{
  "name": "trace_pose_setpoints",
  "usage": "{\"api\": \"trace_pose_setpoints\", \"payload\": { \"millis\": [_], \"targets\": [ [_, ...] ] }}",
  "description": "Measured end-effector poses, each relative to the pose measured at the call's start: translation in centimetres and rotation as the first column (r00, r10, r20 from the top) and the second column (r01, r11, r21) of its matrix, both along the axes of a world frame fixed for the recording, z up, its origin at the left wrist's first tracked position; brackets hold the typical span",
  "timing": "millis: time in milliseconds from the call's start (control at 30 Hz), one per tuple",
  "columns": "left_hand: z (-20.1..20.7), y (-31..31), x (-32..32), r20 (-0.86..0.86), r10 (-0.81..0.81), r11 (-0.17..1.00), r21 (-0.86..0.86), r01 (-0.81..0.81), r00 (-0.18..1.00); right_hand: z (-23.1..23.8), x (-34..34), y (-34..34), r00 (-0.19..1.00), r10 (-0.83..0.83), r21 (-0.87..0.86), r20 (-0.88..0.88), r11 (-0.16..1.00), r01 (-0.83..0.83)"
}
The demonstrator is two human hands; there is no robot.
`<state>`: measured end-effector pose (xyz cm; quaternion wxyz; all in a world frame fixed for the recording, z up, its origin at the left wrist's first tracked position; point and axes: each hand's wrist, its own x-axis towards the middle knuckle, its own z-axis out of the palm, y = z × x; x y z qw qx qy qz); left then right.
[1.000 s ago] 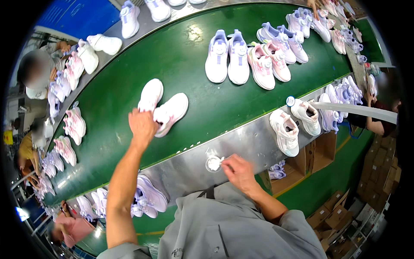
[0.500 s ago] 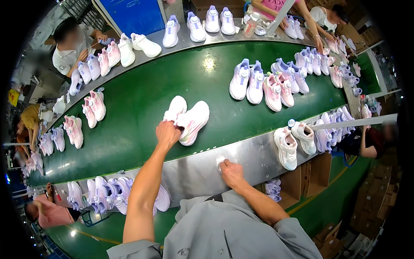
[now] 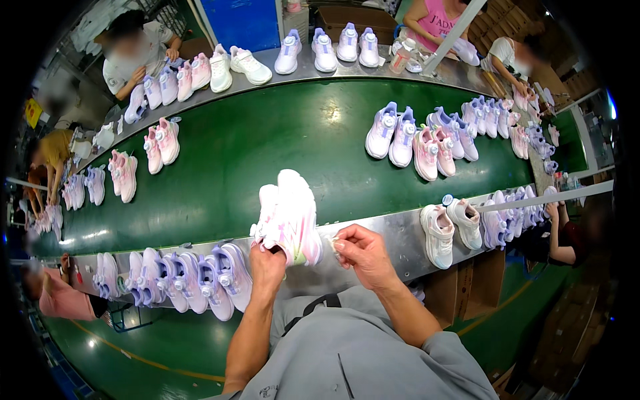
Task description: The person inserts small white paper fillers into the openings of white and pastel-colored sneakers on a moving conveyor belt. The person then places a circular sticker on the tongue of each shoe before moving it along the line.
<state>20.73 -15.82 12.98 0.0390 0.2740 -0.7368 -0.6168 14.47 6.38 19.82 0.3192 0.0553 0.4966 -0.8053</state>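
My left hand [image 3: 268, 268] is closed at the heel end of a pair of white-and-pink sneakers [image 3: 298, 217], which I hold over the near metal ledge with their toes pointing away. The right-hand shoe is tilted and partly covers its mate. Just right of the shoes, my right hand [image 3: 369, 257] pinches a small white wad [image 3: 331, 245], like tissue or cloth, between thumb and fingers. The wad is close beside the shoe's side; whether it touches, I cannot tell. Several lavender-and-white sneakers [image 3: 231, 275] stand on the ledge to my left.
A green conveyor belt [image 3: 233, 147] carries several pairs of pink and lavender sneakers. On the metal ledge [image 3: 400, 253] to my right stands a white pair [image 3: 438, 237]. Cardboard boxes [image 3: 481, 285] lie below it. Co-workers sit around the belt, and shoes line its far edge.
My left hand has brought the pair of sneakers from over the belt toward me. My right hand has risen from the ledge with the white wad, up beside the shoes.
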Motion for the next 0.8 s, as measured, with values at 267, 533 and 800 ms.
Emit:
{"api": "trace_pose_setpoints", "payload": {
  "millis": [267, 533, 800],
  "targets": [
    [3.9, 1.6, 1.7, -0.063, 0.015, 0.982, -0.187, -0.026, 0.998, -0.1, 1.4, -2.9, 0.945, 0.060, 0.250, -0.323, 0.968, 0.024],
    [3.6, 1.7, 2.3, -0.162, 0.008, 0.975, -0.220, -0.044, 0.987, 1.3, 2.3, -3.2, 0.426, 0.335, 0.496, -0.840, 0.792, 0.356],
    [4.1, 2.1, 2.7, -0.117, 0.011, 0.975, -0.221, -0.037, 0.993, 1.4, 0.4, -3.2, 0.391, 0.279, 0.445, -0.877, 0.779, 0.441]
  ]
}}
